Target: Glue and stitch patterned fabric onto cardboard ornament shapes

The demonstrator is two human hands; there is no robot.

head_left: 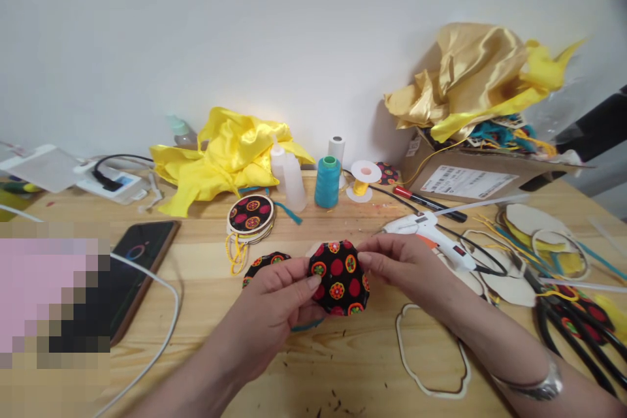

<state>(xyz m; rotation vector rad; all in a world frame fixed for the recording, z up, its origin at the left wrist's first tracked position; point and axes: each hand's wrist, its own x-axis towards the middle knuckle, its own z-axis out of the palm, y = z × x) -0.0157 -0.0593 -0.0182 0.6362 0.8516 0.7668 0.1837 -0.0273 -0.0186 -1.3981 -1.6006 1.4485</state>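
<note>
A black fabric-covered disc [337, 281] with red, orange and green flower dots is held up over the table in front of me. My left hand [281, 300] pinches its left edge, thumb on the face and fingers behind. At its upper right edge, my right hand [392, 268] grips with thumb and fingertips closed. Behind my left hand lies another patterned fabric piece [264, 262], partly hidden. A bit of teal ribbon [307, 325] shows below my left fingers. Just right of my right hand rests a white glue gun [431, 235].
A thin wooden outline frame [409, 366] lies near my right forearm, with black-handled scissors [578, 339] farther right. Behind stand teal thread [327, 183], a yellow spool [362, 181] and yellow satin [220, 157]. A cardboard box [455, 170] is back right; a phone [142, 268] lies left.
</note>
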